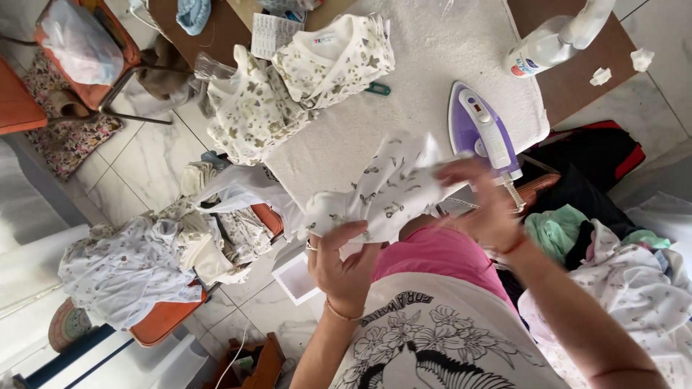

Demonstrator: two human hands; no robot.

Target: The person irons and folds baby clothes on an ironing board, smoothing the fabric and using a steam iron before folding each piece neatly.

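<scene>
I hold a small white printed garment [382,191] in front of my body, above the edge of the table. My left hand [342,263] grips its lower left part, thumb on top. Blurred with motion, my right hand [483,205] grips the garment's right side. A purple and white iron [481,130] lies on the white towel-covered table [404,72] just beyond my right hand. Folded garments [303,79] of the same print lie stacked at the table's far left corner.
A white spray bottle [551,43] lies at the table's right end, near crumpled paper scraps [600,75]. Orange chairs on the left hold heaped white clothes [144,263]. More clothes [627,281] are piled at my right. A green-handled tool [377,89] lies on the towel.
</scene>
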